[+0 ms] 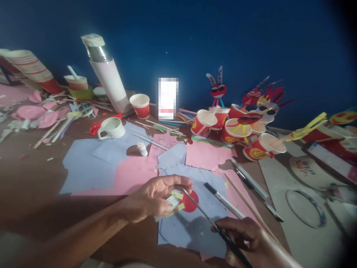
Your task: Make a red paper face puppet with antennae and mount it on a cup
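My left hand (pixel 153 199) is closed, with a small white piece with pale yellow strips (pixel 173 203) between thumb and fingers; its exact kind is unclear. My right hand (pixel 245 238) grips a thin tool with a black handle (pixel 230 240) and a slim, metallic-looking shaft. The tool's tip reaches up to the fingertips of my left hand. Just beyond the strips, a flat red disc (pixel 192 203) lies over blue paper (pixel 192 230). To the right of the disc rests a capped pen (pixel 223 199).
Red and white paper cups (pixel 205 123) with several craft figures (pixel 218 90) stand at the back right. Further left are a white mug (pixel 111 128), a tall flask (pixel 110 80) and pink scraps (pixel 30 111). Markers (pixel 251 180) and a wooden stick (pixel 242 195) lie at right.
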The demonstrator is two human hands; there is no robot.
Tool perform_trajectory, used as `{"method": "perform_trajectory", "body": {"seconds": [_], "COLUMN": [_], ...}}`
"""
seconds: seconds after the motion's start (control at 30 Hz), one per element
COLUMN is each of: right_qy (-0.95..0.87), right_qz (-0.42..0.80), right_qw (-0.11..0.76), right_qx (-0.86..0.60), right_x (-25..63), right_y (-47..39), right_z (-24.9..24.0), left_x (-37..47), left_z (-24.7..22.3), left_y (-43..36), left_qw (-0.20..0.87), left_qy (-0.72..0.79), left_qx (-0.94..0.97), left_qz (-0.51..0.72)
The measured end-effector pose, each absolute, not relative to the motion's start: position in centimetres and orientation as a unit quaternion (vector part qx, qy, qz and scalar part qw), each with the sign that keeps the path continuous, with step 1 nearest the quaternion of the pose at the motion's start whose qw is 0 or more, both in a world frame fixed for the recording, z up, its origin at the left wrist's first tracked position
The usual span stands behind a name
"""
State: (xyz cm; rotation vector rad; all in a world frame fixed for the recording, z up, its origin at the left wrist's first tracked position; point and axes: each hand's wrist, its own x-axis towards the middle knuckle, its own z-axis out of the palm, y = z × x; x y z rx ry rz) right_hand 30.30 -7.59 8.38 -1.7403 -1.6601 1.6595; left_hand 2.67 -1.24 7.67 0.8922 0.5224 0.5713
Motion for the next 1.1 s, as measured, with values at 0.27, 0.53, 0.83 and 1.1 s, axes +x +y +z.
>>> {"method": "perform_trajectory", "body": {"seconds": [0.27, 0.53, 0.83, 1.1], "right_qy": [-0.673, -0.691, -0.715, -0.731], "right_qz": [0.34, 0.089, 0.071, 0.026], "right_qw": [0.117, 0.058, 0.03, 0.022], "right_qx": [-0.647, -0.715, -0.695, -0.681], "right_x": [39.3, 39.2, 39.1, 39.1], "right_y": [-8.1, -7.5, -7.5, -7.4], "right_z": [8.0, 6.1, 6.1, 5.3], "left_x": [2.7, 2.8, 2.7, 3.0], "left_z": [7.4, 7.8, 8.0, 7.5], "left_y": [-1.2, -0.9, -2.0, -3.3], "left_qw": [0.83, 0.816, 0.744, 0.612], "left_qy": [0.245, 0.257, 0.318, 0.31], "left_qx": [0.423, 0.456, 0.539, 0.685], "left_qz": [0.266, 0.246, 0.233, 0.245]}}
